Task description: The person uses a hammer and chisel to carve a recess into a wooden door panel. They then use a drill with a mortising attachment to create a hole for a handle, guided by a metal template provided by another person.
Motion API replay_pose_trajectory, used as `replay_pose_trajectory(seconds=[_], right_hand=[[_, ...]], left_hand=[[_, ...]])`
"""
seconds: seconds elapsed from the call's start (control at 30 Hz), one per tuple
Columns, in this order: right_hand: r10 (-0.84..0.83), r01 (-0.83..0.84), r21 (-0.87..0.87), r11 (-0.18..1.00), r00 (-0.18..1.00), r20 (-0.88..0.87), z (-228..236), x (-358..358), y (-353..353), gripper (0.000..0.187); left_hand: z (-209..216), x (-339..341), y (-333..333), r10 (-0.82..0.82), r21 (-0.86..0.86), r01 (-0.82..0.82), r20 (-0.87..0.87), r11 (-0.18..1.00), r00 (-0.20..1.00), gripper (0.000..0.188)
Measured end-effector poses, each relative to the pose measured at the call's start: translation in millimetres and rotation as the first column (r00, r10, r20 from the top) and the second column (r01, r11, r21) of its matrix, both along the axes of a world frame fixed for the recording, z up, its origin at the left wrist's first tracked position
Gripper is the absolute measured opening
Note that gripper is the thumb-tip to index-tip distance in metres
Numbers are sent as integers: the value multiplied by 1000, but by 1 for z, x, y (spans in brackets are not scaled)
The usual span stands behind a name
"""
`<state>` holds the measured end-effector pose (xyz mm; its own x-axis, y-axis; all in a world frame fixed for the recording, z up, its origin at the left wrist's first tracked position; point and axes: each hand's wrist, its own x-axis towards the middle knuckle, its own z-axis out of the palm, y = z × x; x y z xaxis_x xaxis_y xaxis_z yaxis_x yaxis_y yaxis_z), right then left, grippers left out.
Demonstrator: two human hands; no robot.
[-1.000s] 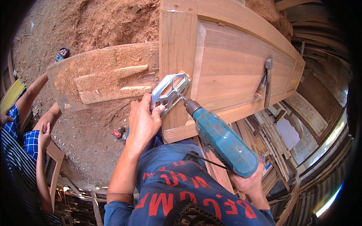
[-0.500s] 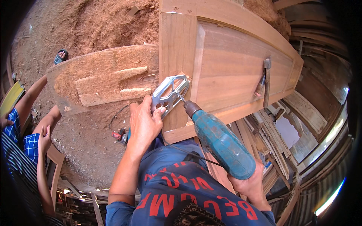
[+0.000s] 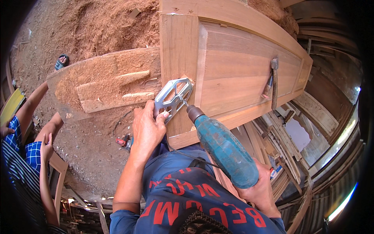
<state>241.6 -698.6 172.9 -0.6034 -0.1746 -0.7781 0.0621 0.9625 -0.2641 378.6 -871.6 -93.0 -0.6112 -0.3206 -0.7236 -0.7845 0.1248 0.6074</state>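
A wooden panelled door [image 3: 181, 43] lies flat before me. My left hand [image 3: 150, 126] closes its thumb and fingers on the lower left edge of a silver metal plate [image 3: 170, 96] with angular cut-outs, at the door's near left end. In my right hand [image 3: 260, 186] is the handle of a worn blue power drill [image 3: 226, 150], its grip mostly hidden under the body. The drill slants up and left. Its bit reaches one of the plate's openings; whether it touches wood I cannot tell. Sawdust lies beside the plate's far tip.
On the door rest a hammer [image 3: 274, 82] and a chisel [image 3: 268, 86]. A rough board [image 3: 97, 84] strewn with sawdust extends leftward. Another person's hand [image 3: 46, 148] and legs show at far left. Stacked wood strips [image 3: 282, 144] lie right. A cord [image 3: 183, 153] crosses my lap.
The door, plate and drill appear slightly further left in the picture. My hands keep the same holds, and the bit stays at the plate.
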Motion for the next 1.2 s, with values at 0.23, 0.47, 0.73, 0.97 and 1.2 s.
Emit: replay_pose_trajectory(seconds=[0.23, 0.47, 0.73, 0.97, 1.2], right_hand=[[14, -14, -7, 1000, 1000, 1, -1, 0, 0, 39], [10, -11, 9, 1000, 999, 35, 2, -2, -5, 46], [10, -12, 26, 1000, 997, 71, 4, -5, -11, 51], [19, -22, 34, 999, 997, 81, 5, -4, -12, 53], [2, -5, 46, 999, 997, 82, 6, -4, -14, 54]], left_hand=[[1, 0, 0, 10, 6, -10, 7, 1000, 1000, 27], [1, -2, 1, 53, 62, -55, 40, 997, 998, 28], [1, -2, 0, 38, 67, -42, 66, 997, 997, 28], [-1, -1, 0, 47, 74, -53, 77, 996, 996, 27], [0, -2, -1, 49, 83, -53, 45, 995, 998, 25]])
